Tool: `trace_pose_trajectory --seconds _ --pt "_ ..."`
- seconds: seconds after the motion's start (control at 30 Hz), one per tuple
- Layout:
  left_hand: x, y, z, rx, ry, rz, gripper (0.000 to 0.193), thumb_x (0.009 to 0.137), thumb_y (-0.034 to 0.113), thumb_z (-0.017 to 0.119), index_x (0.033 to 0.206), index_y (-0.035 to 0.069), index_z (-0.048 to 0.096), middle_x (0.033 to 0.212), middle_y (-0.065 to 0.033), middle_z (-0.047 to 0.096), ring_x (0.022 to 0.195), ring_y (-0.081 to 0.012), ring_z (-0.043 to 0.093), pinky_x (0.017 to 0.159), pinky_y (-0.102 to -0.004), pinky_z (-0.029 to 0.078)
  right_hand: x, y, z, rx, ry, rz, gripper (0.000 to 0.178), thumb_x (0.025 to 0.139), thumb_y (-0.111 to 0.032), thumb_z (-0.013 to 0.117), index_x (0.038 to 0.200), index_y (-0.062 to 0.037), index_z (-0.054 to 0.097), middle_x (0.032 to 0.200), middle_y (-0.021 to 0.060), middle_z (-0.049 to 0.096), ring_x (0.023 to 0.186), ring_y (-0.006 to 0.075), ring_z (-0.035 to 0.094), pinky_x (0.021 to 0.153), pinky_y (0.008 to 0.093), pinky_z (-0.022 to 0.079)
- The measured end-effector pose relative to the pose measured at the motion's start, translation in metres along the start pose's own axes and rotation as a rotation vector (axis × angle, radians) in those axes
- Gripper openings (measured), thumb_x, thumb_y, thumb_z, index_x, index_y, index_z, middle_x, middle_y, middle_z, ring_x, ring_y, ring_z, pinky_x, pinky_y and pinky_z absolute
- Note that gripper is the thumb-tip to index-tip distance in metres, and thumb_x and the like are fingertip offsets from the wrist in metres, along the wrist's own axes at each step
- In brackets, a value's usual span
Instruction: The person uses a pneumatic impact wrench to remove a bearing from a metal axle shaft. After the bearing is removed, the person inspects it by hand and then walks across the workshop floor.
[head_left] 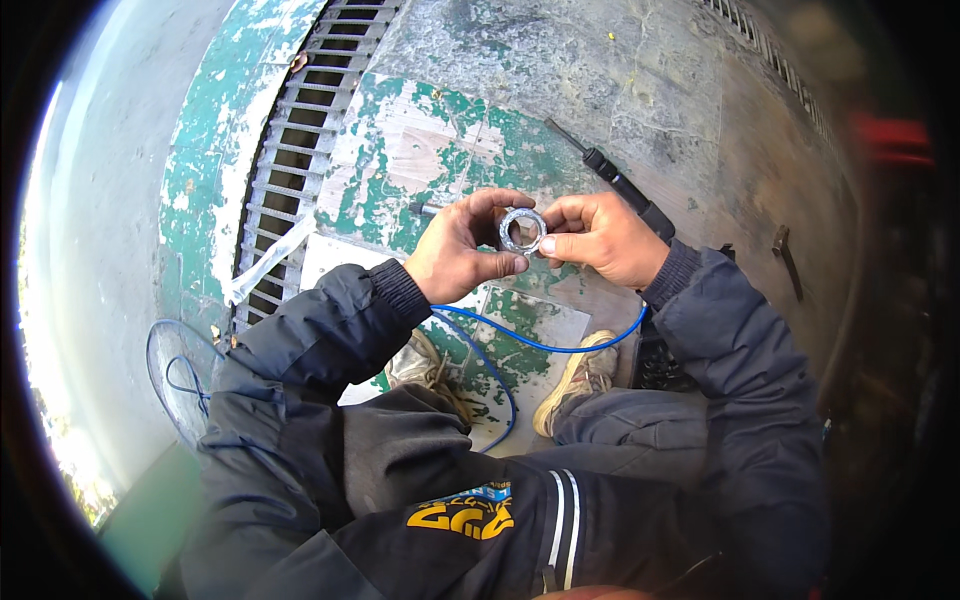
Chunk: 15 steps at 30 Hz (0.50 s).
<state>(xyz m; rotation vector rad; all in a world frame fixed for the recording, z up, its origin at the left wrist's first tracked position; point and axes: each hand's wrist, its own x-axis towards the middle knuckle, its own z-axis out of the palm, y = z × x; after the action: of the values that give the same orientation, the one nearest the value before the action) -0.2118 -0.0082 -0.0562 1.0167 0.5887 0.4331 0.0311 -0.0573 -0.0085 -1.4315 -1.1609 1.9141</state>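
Observation:
A grey metal ring (506, 237) with a rough, shiny rim is held up between my two hands, its hole facing me. On its left, my left hand (462, 245) grips it with curled fingers and thumb. The thumb and fingertips of my right hand (607, 240) pinch its right edge. Just beyond my right hand, a black pen-shaped tool (622, 186) with a thin pointed tip lies on the floor. Behind my left hand the dark end of another object (424, 209) shows; the rest is hidden.
A blue hose (560, 349) curves across the floor near my shoes (580, 385). To the left runs a slotted drain grate (285, 165), with a whitish strip (270, 262) across it. A thin cable (165, 375) lies coiled at far left. On the right is a dark T-shaped metal piece (787, 262).

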Motion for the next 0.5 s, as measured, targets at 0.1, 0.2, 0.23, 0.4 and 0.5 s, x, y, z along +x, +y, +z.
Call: trace_pose_trajectory --seconds 0.1,0.2,0.23,0.4,0.5 --pt "-0.0009 -0.0001 0.0006 0.036 -0.009 0.037 0.062 0.086 -0.008 0.081 0.142 0.003 0.057 0.123 -0.0036 0.068 0.113 -0.0128 0.066 0.101 -0.0328 0.055 -0.0041 -0.003 -0.0004 -0.038 0.027 -0.026 0.026 0.1 -0.008 0.07 0.123 0.0053 0.069 0.107 0.0086 0.075 0.091 0.0125 0.069 0.083 0.0293 0.057" --pt "-0.0029 -0.0012 -0.0001 0.011 -0.025 0.072 0.06 0.091 -0.005 0.076 0.147 0.003 0.055 0.116 -0.0035 0.071 0.107 -0.012 0.066 0.097 -0.0314 0.055 -0.0087 -0.0064 -0.0013 -0.077 0.054 -0.024 0.027 0.099 -0.01 0.072 0.12 0.0051 0.071 0.107 0.0083 0.075 0.093 0.0125 0.069 0.085 0.0296 0.057" --pt "-0.0035 -0.0017 0.0 -0.004 -0.03 0.081 0.06 0.093 -0.005 0.074 0.15 0.002 0.054 0.113 -0.0036 0.071 0.105 -0.0118 0.067 0.095 -0.0309 0.055 -0.0098 -0.0071 -0.002 -0.071 0.06 -0.008 0.028 0.097 -0.012 0.073 0.119 0.0048 0.072 0.108 0.0081 0.076 0.097 0.0127 0.069 0.088 0.0302 0.056" --pt "-0.0062 -0.0016 0.0018 -0.017 -0.015 0.058 0.054 0.098 -0.002 0.07 0.15 0.001 0.055 0.108 -0.0017 0.07 0.101 -0.0103 0.066 0.093 -0.0288 0.055 -0.0095 -0.0045 -0.006 -0.048 0.051 -0.001 0.027 0.098 -0.013 0.072 0.119 0.0046 0.073 0.106 0.0077 0.076 0.094 0.0126 0.07 0.086 0.0301 0.057" --pt "-0.0059 -0.0015 0.0056 -0.066 0.0 0.061 0.054 0.098 -0.002 0.07 0.15 0.001 0.055 0.107 -0.0017 0.07 0.099 -0.0101 0.066 0.093 -0.0285 0.055 -0.0105 -0.0029 -0.0077 -0.054 0.046 -0.021 0.026 0.099 -0.012 0.07 0.12 0.005 0.072 0.105 0.0086 0.076 0.09 0.0134 0.071 0.083 0.0299 0.058"
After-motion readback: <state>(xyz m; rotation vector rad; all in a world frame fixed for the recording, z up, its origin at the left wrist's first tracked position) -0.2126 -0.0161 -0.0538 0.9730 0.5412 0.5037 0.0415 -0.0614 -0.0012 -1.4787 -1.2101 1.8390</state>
